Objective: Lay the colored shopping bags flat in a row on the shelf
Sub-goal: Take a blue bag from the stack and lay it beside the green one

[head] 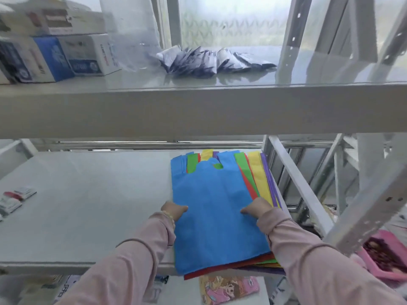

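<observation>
Head view: bag stack (218, 208) lies flat on shelf (88, 205), right end, near edge overhanging. Blue on top; green, red, yellow, purple fanned out beneath w/ handles at back. L hand (174, 211) & R hand (256, 209) grip stack's sides, thumbs on top, fingers underneath.

A blue bag (217, 208) tops red, green, yellow and purple bags (258, 172) on the white shelf (88, 205); sleeves (141, 256) are pink.
</observation>
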